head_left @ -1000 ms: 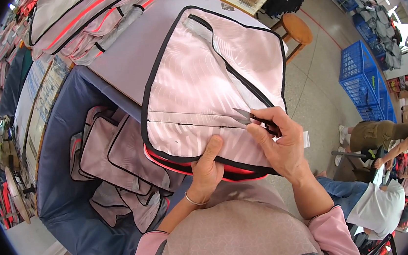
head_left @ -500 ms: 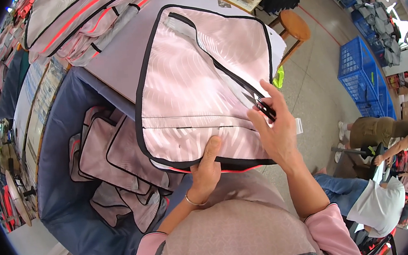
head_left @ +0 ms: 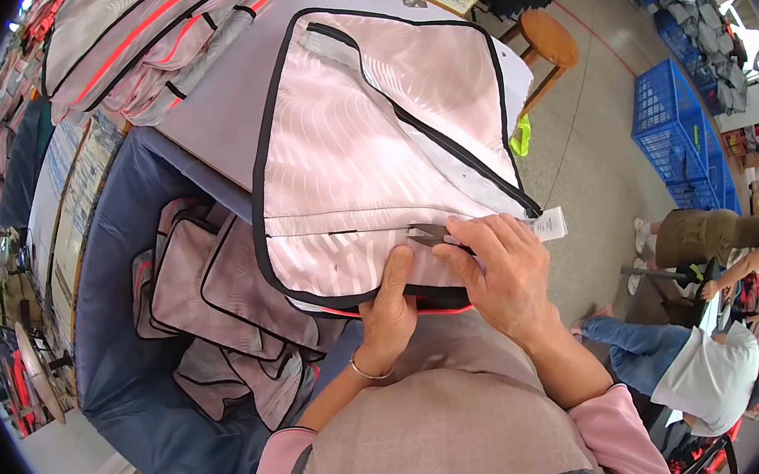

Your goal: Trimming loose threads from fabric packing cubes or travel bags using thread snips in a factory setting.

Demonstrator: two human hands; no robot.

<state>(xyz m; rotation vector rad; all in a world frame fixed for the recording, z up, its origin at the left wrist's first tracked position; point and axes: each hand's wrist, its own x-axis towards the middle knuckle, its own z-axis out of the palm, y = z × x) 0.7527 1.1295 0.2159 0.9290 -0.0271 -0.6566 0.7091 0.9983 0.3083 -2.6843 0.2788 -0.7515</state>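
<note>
A pale pink patterned bag panel (head_left: 362, 147) with black edging lies on the table in front of me. A dark zipper strip runs diagonally across it, and a white label (head_left: 549, 224) sticks out at its right side. My left hand (head_left: 388, 305) grips the near edge, thumb on top, its other fingers hidden underneath. My right hand (head_left: 506, 266) is closed around small dark thread snips (head_left: 434, 233). Their blades are parted and point left, at the stitched seam just above my left thumb.
A blue fabric-lined bin (head_left: 117, 354) at my left holds several pink panels (head_left: 210, 281). More pieces are stacked (head_left: 160, 48) at the table's far left. Rightward stand a wooden stool (head_left: 549, 38), blue crates (head_left: 675, 131) and two people (head_left: 704, 379).
My right hand has moved the snips down and left, from the zipper strip to the seam by my left thumb. The left hand keeps its hold on the panel's edge.
</note>
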